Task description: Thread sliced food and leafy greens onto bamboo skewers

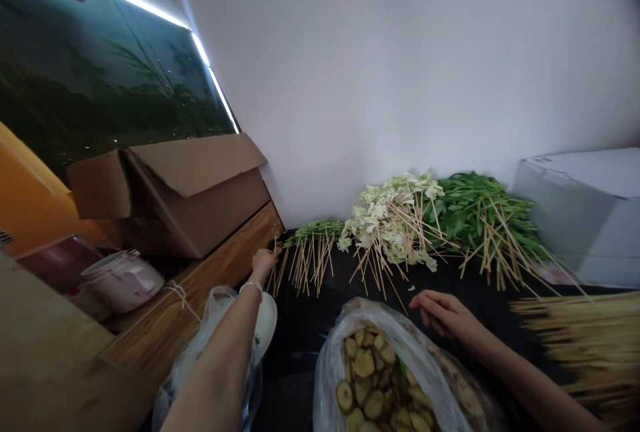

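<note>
My left hand (264, 263) reaches to the far left end of a row of skewered green vegetables (315, 232). Its fingers are pinched on what looks like a thin wooden skewer (275, 244), partly hidden by the hand. My right hand (440, 312) hovers past the far edge of a clear plastic bag (395, 325) full of sliced potatoes (367, 379). Its fingers are loosely curved, with nothing visible in them. Beyond it lie skewers of pale leafy cabbage (383, 219) and a heap of skewered leafy greens (470, 209).
Many bare wooden sticks (590, 339) lie at the right, below a white box (575, 219). Under my left forearm are a white plate (267, 325) and another plastic bag (195, 352). An open cardboard box (200, 212) and a stained white tub (123, 282) stand left.
</note>
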Motion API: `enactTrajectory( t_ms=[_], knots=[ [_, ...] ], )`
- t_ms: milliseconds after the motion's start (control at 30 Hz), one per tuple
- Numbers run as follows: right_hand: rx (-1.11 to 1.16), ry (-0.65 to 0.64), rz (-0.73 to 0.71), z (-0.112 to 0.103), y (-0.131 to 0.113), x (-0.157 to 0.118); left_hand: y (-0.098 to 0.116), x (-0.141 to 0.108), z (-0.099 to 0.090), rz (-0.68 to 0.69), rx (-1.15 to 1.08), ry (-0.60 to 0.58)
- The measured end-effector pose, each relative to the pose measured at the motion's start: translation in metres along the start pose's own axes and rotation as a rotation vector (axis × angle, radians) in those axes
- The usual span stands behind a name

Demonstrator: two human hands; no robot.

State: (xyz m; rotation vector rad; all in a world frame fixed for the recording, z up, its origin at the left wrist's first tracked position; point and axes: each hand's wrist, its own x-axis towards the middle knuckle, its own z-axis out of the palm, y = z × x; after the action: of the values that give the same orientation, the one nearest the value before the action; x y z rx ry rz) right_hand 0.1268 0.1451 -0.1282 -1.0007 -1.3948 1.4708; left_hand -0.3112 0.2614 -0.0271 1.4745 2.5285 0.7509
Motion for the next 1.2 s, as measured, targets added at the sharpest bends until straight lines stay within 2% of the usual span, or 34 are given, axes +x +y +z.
enactTrajectory(
  t_ms=[167, 333, 533, 733, 833, 967, 1033, 1100, 1133, 1200],
  knots=[
    [0.001, -0.018, 0.008, 0.001, 0.000, 0.000, -0.014, 0.009, -0.005, -0.057, 0.103, -0.055],
    [0.001, -0.021, 0.011, 0.002, -0.002, -0.002, -0.013, 0.014, -0.003, -0.046, 0.158, -0.086],
    [-0.004, -0.020, 0.009, 0.002, -0.003, -0.002, -0.001, 0.012, -0.004, -0.016, 0.175, -0.168],
    [-0.019, -0.034, -0.022, 0.002, -0.012, -0.007, 0.027, -0.004, -0.015, 0.081, 0.101, -0.373],
    [-0.020, -0.034, -0.037, 0.001, -0.022, -0.013, 0.046, -0.034, -0.024, 0.180, 0.029, -0.503],
    [-0.035, -0.022, -0.052, -0.005, -0.043, -0.017, 0.060, -0.107, -0.044, 0.381, -0.108, -0.633],
    [-0.061, -0.016, -0.059, -0.013, -0.057, -0.018, 0.054, -0.149, -0.055, 0.460, -0.170, -0.675],
    [-0.098, -0.034, -0.064, -0.022, -0.072, -0.024, 0.040, -0.190, -0.062, 0.560, -0.255, -0.684],
    [-0.116, -0.053, -0.063, -0.026, -0.080, -0.031, 0.031, -0.208, -0.062, 0.580, -0.261, -0.675],
    [-0.162, -0.116, -0.074, -0.030, -0.096, -0.052, 0.015, -0.236, -0.056, 0.638, -0.188, -0.583]
  ],
)
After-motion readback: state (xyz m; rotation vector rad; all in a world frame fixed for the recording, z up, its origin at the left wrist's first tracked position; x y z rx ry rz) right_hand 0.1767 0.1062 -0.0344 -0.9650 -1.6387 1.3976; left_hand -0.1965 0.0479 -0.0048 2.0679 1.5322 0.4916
